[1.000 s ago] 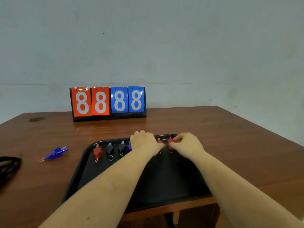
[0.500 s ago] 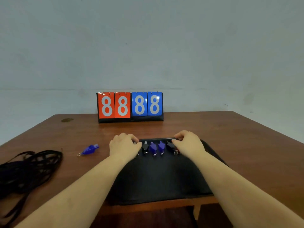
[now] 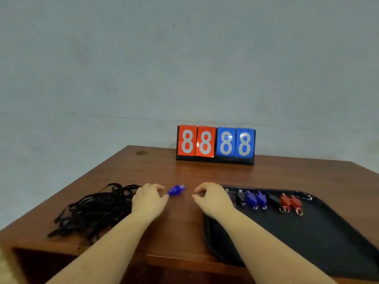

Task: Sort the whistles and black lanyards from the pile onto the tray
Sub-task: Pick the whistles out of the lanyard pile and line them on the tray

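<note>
A lone blue whistle (image 3: 176,190) lies on the wooden table, left of the black tray (image 3: 311,244). My left hand (image 3: 148,199) is at its near end, thumb and forefinger pinching its metal ring. My right hand (image 3: 212,198) hovers at the tray's left far corner, fingers loosely curled and holding nothing. Several whistles (image 3: 266,199) stand in a row along the tray's far edge: black, blue and red, the leftmost partly hidden behind my right hand. A tangled pile of black lanyards (image 3: 92,212) lies on the table to the left of my left hand.
A flip scoreboard (image 3: 215,144) showing 88 in red and 88 in blue stands at the back of the table against the wall. The table's near edge (image 3: 174,261) runs below my forearms. The tray overhangs the near right part.
Both hands have left the row of whistles on the tray. The left hand moved left to the lone blue whistle; the right hand drew back to the tray's left corner. The view swung left.
</note>
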Demonstrator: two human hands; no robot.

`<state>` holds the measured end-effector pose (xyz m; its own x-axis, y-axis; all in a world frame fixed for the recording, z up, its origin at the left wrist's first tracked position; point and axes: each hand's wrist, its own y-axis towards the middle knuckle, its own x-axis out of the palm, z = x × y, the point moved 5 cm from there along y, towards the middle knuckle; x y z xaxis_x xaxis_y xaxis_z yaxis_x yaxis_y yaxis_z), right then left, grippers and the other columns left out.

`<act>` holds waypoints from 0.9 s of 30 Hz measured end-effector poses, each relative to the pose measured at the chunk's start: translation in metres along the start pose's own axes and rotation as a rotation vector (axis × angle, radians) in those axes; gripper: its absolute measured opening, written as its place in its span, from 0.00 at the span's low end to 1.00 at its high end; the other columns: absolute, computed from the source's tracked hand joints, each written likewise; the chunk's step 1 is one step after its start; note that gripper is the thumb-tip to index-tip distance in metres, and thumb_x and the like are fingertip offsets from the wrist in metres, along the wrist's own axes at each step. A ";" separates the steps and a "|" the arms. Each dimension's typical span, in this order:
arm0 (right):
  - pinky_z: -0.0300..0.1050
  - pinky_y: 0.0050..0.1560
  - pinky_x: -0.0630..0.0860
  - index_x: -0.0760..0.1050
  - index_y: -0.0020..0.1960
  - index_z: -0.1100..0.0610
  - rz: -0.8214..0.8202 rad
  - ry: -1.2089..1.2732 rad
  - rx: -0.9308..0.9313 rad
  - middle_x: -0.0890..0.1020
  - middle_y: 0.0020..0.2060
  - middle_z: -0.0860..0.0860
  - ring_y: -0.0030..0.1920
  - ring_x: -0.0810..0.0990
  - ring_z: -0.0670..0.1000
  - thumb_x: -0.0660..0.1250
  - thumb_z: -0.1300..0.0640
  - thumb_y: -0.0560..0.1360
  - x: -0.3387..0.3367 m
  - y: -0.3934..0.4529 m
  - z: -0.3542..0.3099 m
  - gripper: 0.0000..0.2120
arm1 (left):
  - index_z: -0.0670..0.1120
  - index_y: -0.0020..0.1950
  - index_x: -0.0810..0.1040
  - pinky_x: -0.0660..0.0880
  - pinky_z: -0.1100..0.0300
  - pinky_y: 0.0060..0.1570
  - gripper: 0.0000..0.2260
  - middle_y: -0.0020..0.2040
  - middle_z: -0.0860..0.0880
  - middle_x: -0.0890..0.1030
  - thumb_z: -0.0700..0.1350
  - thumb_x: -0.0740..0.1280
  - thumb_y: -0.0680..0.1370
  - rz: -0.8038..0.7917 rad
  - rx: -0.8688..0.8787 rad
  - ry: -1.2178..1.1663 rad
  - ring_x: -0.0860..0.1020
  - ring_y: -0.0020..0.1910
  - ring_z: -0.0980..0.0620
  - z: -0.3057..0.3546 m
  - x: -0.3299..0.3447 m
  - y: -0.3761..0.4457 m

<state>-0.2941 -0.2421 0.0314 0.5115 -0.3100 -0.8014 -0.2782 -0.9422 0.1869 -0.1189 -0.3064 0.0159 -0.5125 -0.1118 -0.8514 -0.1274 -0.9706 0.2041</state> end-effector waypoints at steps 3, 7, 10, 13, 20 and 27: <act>0.49 0.62 0.74 0.75 0.62 0.50 -0.016 -0.068 -0.029 0.80 0.58 0.49 0.60 0.76 0.50 0.65 0.49 0.74 0.014 0.016 -0.010 0.17 | 0.53 0.65 0.73 0.68 0.53 0.63 0.18 0.66 0.49 0.72 0.55 0.64 0.77 -0.028 0.013 -0.028 0.69 0.65 0.48 -0.004 0.009 0.012; 0.52 0.63 0.73 0.74 0.64 0.50 -0.058 -0.161 -0.027 0.79 0.60 0.50 0.61 0.76 0.52 0.64 0.48 0.75 0.030 0.038 -0.014 0.19 | 0.53 0.68 0.70 0.67 0.51 0.66 0.21 0.68 0.48 0.71 0.55 0.64 0.76 -0.082 0.066 -0.035 0.69 0.66 0.47 0.001 0.021 0.031; 0.53 0.63 0.71 0.75 0.63 0.50 -0.092 -0.243 -0.034 0.80 0.59 0.50 0.60 0.76 0.53 0.63 0.47 0.75 0.037 0.044 -0.016 0.17 | 0.53 0.67 0.71 0.70 0.52 0.63 0.20 0.65 0.49 0.74 0.55 0.65 0.76 -0.119 0.114 -0.019 0.72 0.62 0.49 0.006 0.027 0.038; 0.52 0.64 0.70 0.76 0.62 0.48 -0.115 -0.254 -0.066 0.81 0.58 0.49 0.59 0.76 0.52 0.63 0.47 0.75 0.040 0.042 -0.018 0.16 | 0.52 0.63 0.74 0.74 0.53 0.58 0.17 0.59 0.50 0.78 0.53 0.66 0.76 -0.141 0.131 -0.007 0.76 0.56 0.51 0.010 0.026 0.038; 0.44 0.59 0.74 0.73 0.64 0.49 -0.062 0.052 -0.071 0.80 0.57 0.46 0.56 0.77 0.46 0.65 0.51 0.75 0.013 0.016 -0.023 0.17 | 0.47 0.60 0.77 0.72 0.60 0.52 0.14 0.55 0.50 0.80 0.48 0.68 0.75 -0.180 0.041 -0.444 0.77 0.53 0.53 0.020 0.007 0.017; 0.37 0.52 0.72 0.71 0.64 0.47 0.005 0.140 -0.119 0.78 0.54 0.43 0.52 0.75 0.42 0.70 0.50 0.72 -0.035 -0.027 -0.030 0.21 | 0.42 0.57 0.77 0.77 0.57 0.49 0.13 0.46 0.46 0.82 0.47 0.69 0.75 -0.352 -0.218 -0.868 0.80 0.46 0.50 0.051 -0.006 -0.019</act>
<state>-0.2800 -0.2097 0.0720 0.6205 -0.3215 -0.7153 -0.1868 -0.9464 0.2634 -0.1570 -0.2768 0.0419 -0.9361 0.3053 -0.1748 -0.2781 -0.9464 -0.1641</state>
